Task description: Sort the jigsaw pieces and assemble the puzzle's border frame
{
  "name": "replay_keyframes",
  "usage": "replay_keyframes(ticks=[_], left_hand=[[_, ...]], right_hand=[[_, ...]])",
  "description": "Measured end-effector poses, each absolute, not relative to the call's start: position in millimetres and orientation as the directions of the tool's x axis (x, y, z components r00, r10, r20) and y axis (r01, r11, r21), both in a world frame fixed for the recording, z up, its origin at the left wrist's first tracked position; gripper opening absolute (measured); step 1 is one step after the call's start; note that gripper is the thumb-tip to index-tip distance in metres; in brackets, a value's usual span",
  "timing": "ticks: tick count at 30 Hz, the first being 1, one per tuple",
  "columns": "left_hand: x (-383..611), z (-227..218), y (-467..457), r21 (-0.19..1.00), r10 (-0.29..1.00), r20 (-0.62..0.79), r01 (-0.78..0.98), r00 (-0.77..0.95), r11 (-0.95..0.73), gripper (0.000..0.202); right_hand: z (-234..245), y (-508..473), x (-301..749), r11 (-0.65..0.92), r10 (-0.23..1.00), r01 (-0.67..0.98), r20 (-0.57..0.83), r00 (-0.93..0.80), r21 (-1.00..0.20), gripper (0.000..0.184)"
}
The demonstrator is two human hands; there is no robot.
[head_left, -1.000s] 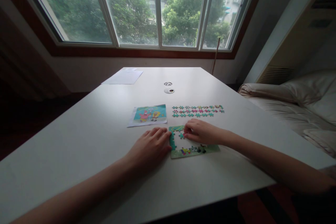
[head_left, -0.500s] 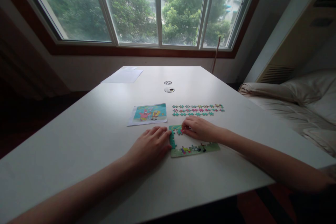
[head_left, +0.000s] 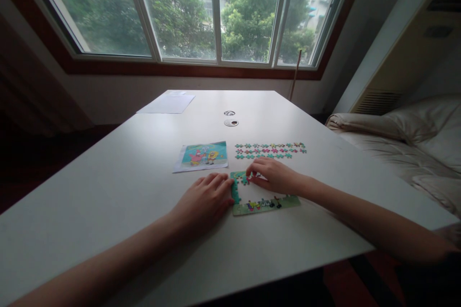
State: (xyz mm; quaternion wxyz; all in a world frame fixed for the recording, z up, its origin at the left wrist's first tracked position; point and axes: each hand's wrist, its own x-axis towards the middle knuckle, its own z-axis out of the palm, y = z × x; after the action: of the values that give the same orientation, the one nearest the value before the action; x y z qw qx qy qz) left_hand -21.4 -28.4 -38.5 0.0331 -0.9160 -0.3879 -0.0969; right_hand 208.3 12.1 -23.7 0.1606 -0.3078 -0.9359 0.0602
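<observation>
A part-built jigsaw puzzle [head_left: 264, 204] lies on the white table [head_left: 144, 192], its green border pieces framing a bare middle. My left hand [head_left: 205, 199] lies flat beside the puzzle's left edge, fingers stretched out and touching the frame. My right hand [head_left: 272, 175] rests on the upper left of the puzzle, fingers pinched on a small teal puzzle piece [head_left: 246, 181] pressed into the top row. Beyond it, loose pieces [head_left: 270, 150] lie sorted in three rows. A cartoon reference picture [head_left: 201, 156] lies to their left.
A sheet of paper [head_left: 166, 103] lies at the table's far left. Two round cable grommets [head_left: 231, 122] sit in the tabletop's middle. A wide window runs along the back wall. A pale sofa [head_left: 403, 139] stands right of the table, below a cabinet.
My right hand slid up and left across the puzzle to its top-left part, uncovering more of the bottom strip. My left hand stayed put.
</observation>
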Motion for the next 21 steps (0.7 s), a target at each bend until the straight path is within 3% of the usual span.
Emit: replay_keyframes(ticks=[21], left_hand=[[-18.8,-36.5,-29.8,0.012,0.71,0.207,0.724,0.673,-0.69,0.031]], right_hand=[[-26.8,8.8,210.2,0.812,0.583,0.546,0.286,-0.76,-0.205,0.016]])
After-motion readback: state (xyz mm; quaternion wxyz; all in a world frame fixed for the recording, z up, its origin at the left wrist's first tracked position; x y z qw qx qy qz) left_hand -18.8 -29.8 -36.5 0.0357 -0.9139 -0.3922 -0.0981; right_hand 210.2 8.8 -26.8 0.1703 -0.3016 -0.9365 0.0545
